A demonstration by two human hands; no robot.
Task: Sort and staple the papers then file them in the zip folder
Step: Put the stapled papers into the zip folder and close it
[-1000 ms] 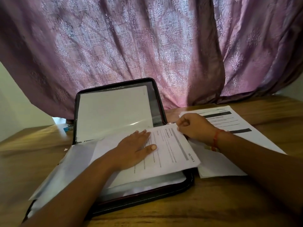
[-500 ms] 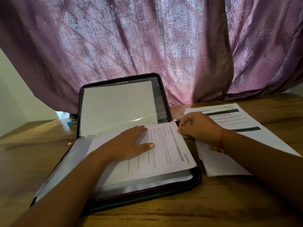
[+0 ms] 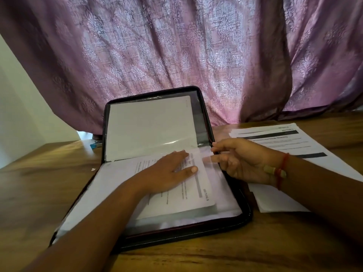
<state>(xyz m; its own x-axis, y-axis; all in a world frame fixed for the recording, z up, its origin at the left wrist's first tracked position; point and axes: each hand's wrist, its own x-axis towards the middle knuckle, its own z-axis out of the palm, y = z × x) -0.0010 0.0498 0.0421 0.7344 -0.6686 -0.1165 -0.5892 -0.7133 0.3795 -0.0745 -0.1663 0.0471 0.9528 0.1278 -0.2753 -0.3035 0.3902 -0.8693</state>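
My left hand (image 3: 167,173) is lying flat, fingers straight, on the Section 1 set (image 3: 184,191), pressing it down so it is not sliding while I am seating it in the folder (image 3: 196,232). My right hand (image 3: 241,161) is hovering at the set's far right corner, fingers loosely spread and holding nothing that I can make out; it is blurred, so I cannot tell whether a fingertip is touching the paper or a clear sleeve there. I judge it is squaring that corner or easing a sleeve over it.

The folder is lying open near the front edge of the bench (image 3: 49,173), its lid (image 3: 151,126) standing up towards the back edge and leaning at the curtain (image 3: 176,46). The lid is holding a white sheet under clear plastic. The lower half is holding the Section 1 set on top of other pale sheets and plastic pockets; whether the set is inside a pocket or lying on one, I cannot tell.

The remaining papers (image 3: 294,146) are waiting fanned on the bench just right of the folder, towards the right edge, close for my right hand. A small blue thing (image 3: 96,144), perhaps the stapler, is peeking out behind the folder's left side.
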